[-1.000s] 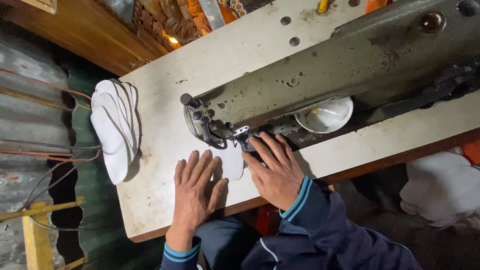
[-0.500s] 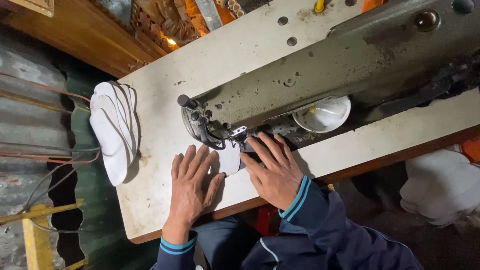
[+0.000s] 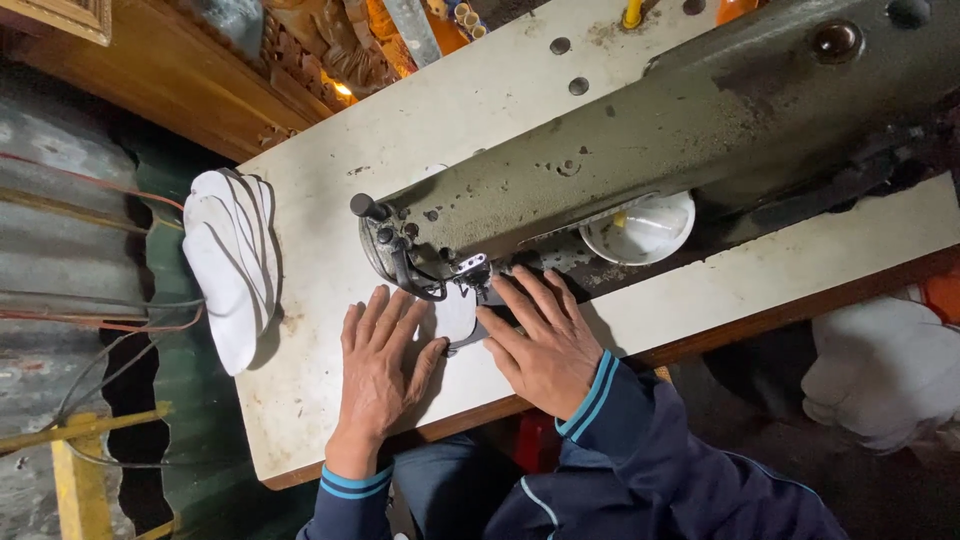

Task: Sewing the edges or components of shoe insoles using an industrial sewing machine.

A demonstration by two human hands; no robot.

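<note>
A: While the machine (image 3: 640, 170) sits over it, where's the white piece (image 3: 455, 312)?
B: Between both sets of fingers, under the needle. Left hand (image 3: 380, 365) and right hand (image 3: 540, 345) flat, fingers spread, pressing it down.

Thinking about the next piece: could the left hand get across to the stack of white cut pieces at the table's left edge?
Probably yes. The left hand lies flat on the table, and only bare tabletop shows between it and the stack of white pieces; the sewing machine sits behind.
</note>
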